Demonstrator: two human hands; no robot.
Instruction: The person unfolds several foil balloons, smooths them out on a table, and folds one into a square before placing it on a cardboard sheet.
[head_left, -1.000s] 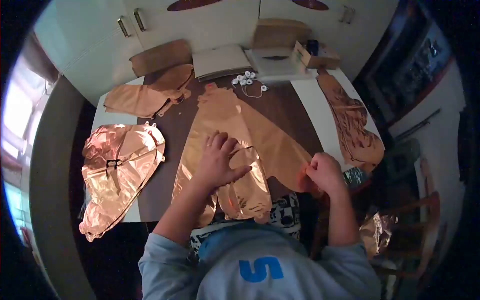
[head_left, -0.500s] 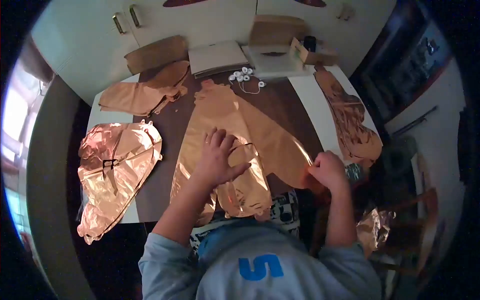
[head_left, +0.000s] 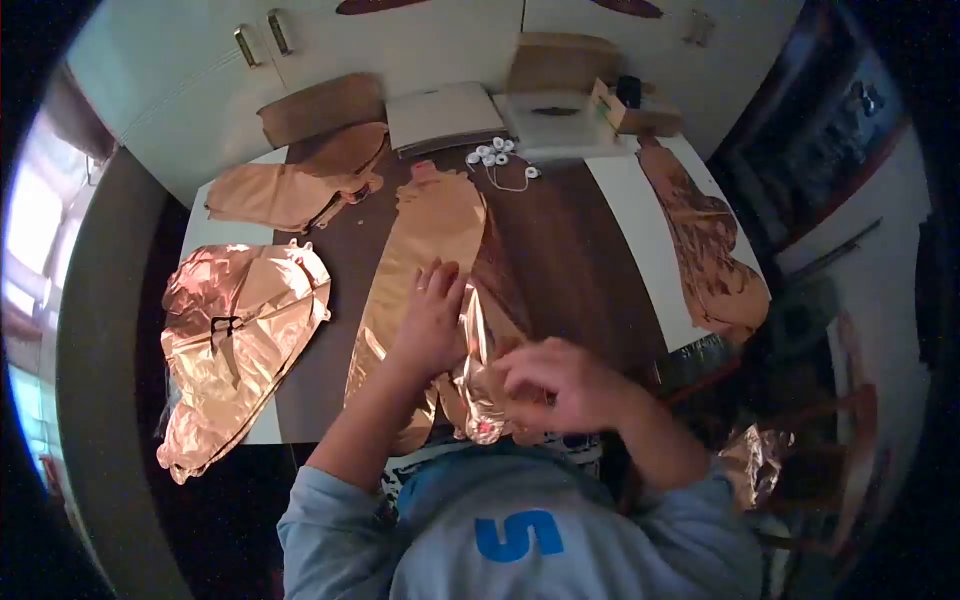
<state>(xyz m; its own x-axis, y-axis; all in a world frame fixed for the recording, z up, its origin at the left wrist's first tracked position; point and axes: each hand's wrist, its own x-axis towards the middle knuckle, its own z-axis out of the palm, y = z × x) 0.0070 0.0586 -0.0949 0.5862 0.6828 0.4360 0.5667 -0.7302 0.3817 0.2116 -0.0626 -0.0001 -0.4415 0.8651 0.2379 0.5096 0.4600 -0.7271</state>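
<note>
A flat, uninflated rose-gold foil balloon (head_left: 425,235) lies at the middle of the table, its narrow end pointing away from me. My left hand (head_left: 433,315) rests on it, open, fingers stretched forward. The balloon's right part is folded inward over itself, making a shiny crease (head_left: 480,350) beside my left palm. Over the folded foil is my right hand (head_left: 570,385), fingers loosely bent and apart, slightly blurred. Its fingertips are at the foil near the crease; whether they touch it is hard to tell.
More flat foil balloons lie at the left (head_left: 245,345), back left (head_left: 290,185) and right (head_left: 705,245). White ribbon spools (head_left: 492,152) sit at the back, near a pale flat box (head_left: 445,115) and an open carton (head_left: 637,110). Crumpled foil (head_left: 757,465) lies on a chair at right.
My right hand has moved left from the table's right edge, and the balloon's right flap has folded inward with it. The right hand's pinch has loosened. My left hand has flattened onto the foil.
</note>
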